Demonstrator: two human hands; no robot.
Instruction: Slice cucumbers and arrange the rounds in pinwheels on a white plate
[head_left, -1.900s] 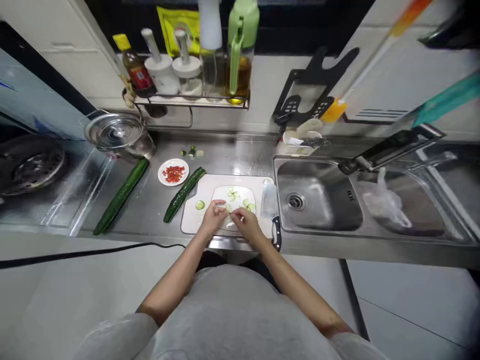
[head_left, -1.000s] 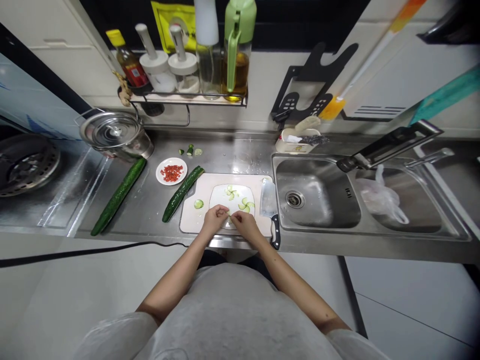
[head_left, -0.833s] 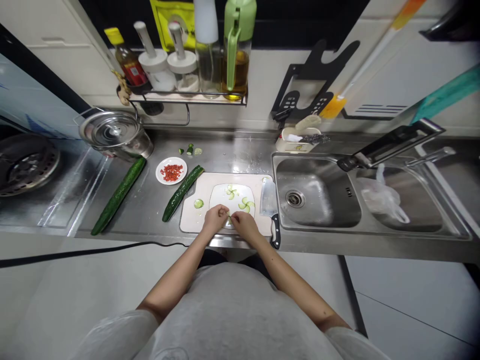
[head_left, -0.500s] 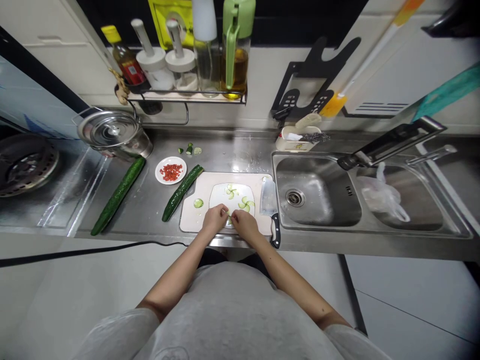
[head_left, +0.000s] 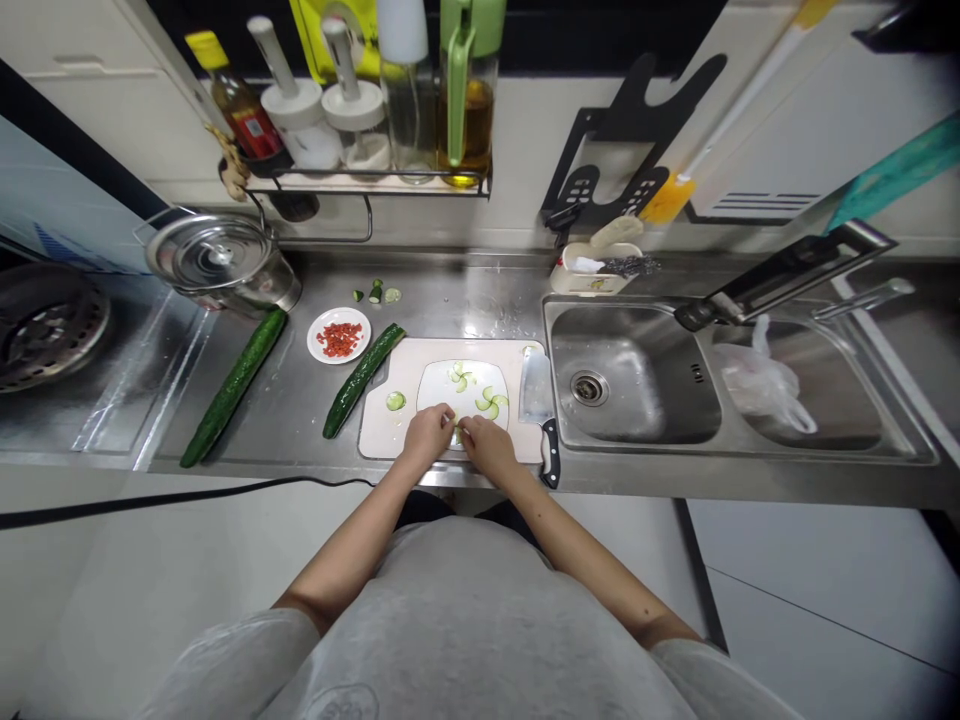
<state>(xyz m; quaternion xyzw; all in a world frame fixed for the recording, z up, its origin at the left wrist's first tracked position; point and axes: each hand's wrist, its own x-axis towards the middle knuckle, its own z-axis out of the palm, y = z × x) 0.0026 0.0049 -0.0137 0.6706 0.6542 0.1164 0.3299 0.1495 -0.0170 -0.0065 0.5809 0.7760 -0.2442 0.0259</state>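
My left hand (head_left: pixel 427 436) and my right hand (head_left: pixel 489 446) meet over the near edge of a white squarish plate (head_left: pixel 435 383). The fingers of both are pinched around a small cucumber slice (head_left: pixel 457 433), mostly hidden by the fingertips. Farther back on the plate, cucumber slices form one curved pinwheel (head_left: pixel 492 402) at the right and another group (head_left: pixel 460 377) at the back. Under the plate lies a pale cutting board (head_left: pixel 379 435). A stack of round cucumber slices (head_left: pixel 396 401) rests on its left side, and a cleaver (head_left: pixel 535 385) on its right.
Left of the board lie a cut cucumber (head_left: pixel 363 382) and a longer cucumber (head_left: pixel 234 388). A small plate (head_left: pixel 313 347) holds red bits near cucumber ends (head_left: pixel 376 292). A lidded steel pot (head_left: pixel 262 275) stands at back left; a double sink (head_left: pixel 637 448) adjoins on the right.
Both hands stay at the plate's near edge, with the fingers shifting slightly around the cucumber slice. The whole view has moved a little.
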